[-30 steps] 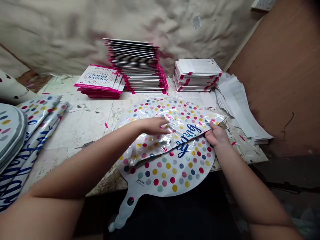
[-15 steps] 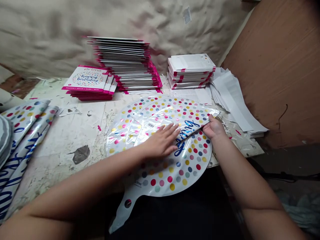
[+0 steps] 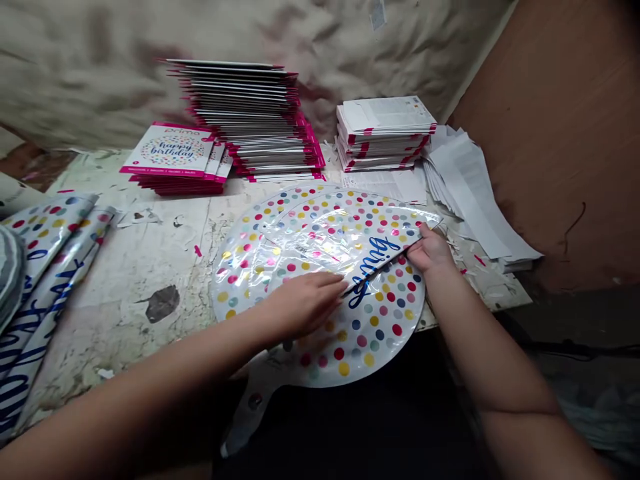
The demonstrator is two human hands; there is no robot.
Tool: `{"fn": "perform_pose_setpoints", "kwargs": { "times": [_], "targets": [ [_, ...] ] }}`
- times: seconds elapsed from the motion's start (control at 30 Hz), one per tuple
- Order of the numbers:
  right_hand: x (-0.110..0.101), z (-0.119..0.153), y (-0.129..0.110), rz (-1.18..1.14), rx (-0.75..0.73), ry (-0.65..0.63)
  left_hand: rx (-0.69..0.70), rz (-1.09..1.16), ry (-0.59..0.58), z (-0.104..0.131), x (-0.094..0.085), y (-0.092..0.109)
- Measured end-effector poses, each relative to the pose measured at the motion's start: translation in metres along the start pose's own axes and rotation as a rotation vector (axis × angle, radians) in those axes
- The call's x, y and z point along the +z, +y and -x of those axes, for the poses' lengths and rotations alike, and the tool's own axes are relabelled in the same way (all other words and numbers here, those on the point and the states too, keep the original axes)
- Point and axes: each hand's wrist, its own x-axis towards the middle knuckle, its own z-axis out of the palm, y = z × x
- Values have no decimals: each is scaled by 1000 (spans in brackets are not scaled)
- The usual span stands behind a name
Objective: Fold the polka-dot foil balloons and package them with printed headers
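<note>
A flat, uninflated foil balloon (image 3: 380,347) with coloured dots and blue lettering lies in front of me, folded over on itself. Its tail with a round hole hangs over the table's front edge. My right hand (image 3: 431,250) pinches the right end of the folded edge between thumb and fingers. On the lower part of that fold is my left hand (image 3: 307,303), its fingers bunched together and bent over the edge. The left fingertips touch the fold, and the left thumb is mostly hidden.
Behind the balloon stand a tall stack of pink-edged packets (image 3: 260,127), a shorter pile of "happy birthday" packets (image 3: 173,150) and a white packet stack (image 3: 385,133). Loose white sheets (image 3: 470,187) lie at right. More folded foil balloons (image 3: 55,267) rest at left on the worn table (image 3: 125,267).
My left hand has slid down and toward me along the balloon, its spread fingers drawing together at the fold. My right hand keeps its pinch. The view has shifted slightly.
</note>
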Motion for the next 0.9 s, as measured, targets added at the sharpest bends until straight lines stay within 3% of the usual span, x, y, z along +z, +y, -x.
{"fn": "perform_pose_setpoints", "kwargs": {
  "times": [0.1,0.23,0.3,0.4,0.47,0.53,0.63,0.73,0.8,0.9],
  "targets": [
    [-2,-4,-7,18,-7,4,35,-21,-35,-48,28,-4],
    [6,8,-23,64,-83,-37,83,-55,-63,-67,60,-10],
    [19,33,-23,202,-295,-173,86,-69,-26,-69,63,-10],
    [43,85,-1,672,-695,-611,82,-89,36,-65,55,-3],
    [54,115,24,1086,-848,-957,54,-103,74,-51,45,3],
    [57,130,49,1396,-925,-1090,18,-110,92,-23,37,8],
    [47,131,74,1591,-931,-1116,38,-126,123,36,35,9],
    [34,124,81,1649,-868,-1221,44,-161,155,87,45,7],
    [31,123,81,1661,-816,-1279,12,-159,135,104,53,7],
    [33,127,80,1647,-777,-1287,-28,-120,89,107,59,8]
  ]
}}
